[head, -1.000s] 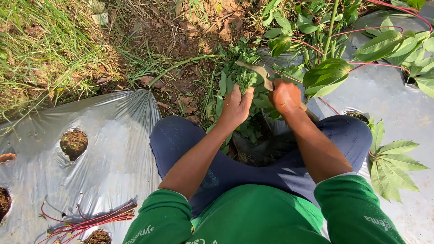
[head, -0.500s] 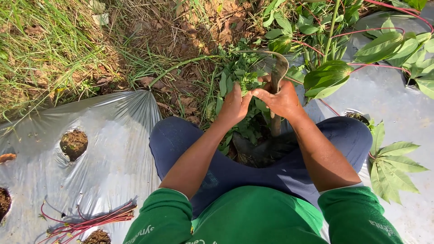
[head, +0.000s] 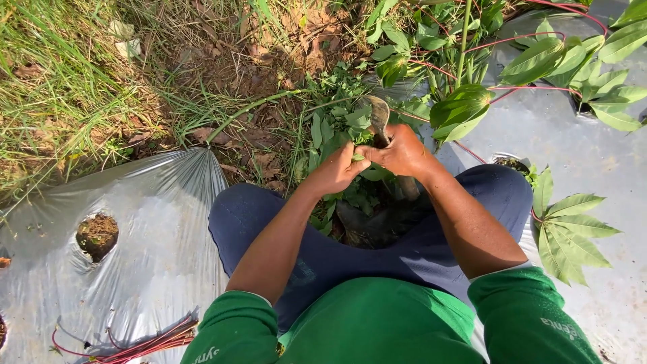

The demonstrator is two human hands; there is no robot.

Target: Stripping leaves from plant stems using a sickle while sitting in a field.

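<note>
Weeds [head: 337,128] bunched tight in the left hand [head: 335,172]; right hand [head: 402,152] clenched round the sickle [head: 377,114]. Best cut low, blade angled clear of those fingers.

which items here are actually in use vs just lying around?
In use: left hand gripping the leafy weeds; right hand holding the curved blade.

Lying around: grey plastic sheet, soil hole, red stems, broad-leaf plants.

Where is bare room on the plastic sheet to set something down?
Free: the plastic sheet between the soil hole and the left knee. Crowded: the weeds where the left hand and right hand meet, and the leafy plants at right.
</note>
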